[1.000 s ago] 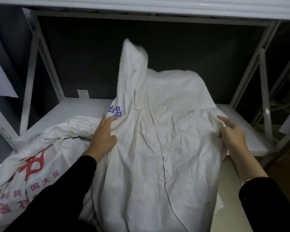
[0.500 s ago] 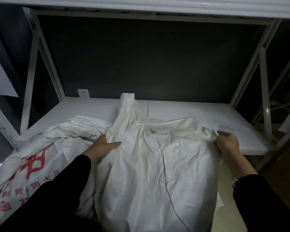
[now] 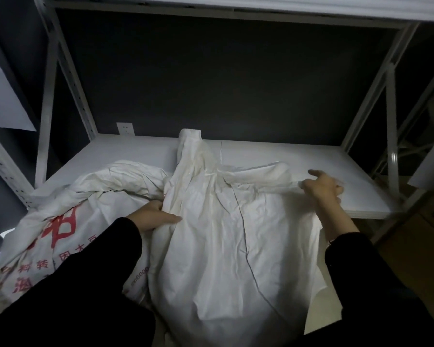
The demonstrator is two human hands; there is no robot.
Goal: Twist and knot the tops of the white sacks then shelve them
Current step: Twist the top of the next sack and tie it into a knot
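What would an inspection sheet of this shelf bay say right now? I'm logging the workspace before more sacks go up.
Surface: white shelf board, carrying the upper parts of both sacks.
Job's things: plain white woven sack leaning over the board's front edge, its bunched top lying on the board; white woven sack with red printed characters touching it on the left.
Clutter: nothing seen.
Hands: left hand against the plain sack's left fold, grip unclear; right hand pinches its upper right edge.
Cables: nothing seen.
Surroundings: white metal uprights, dark wall, white wall socket, brown cardboard boxes.
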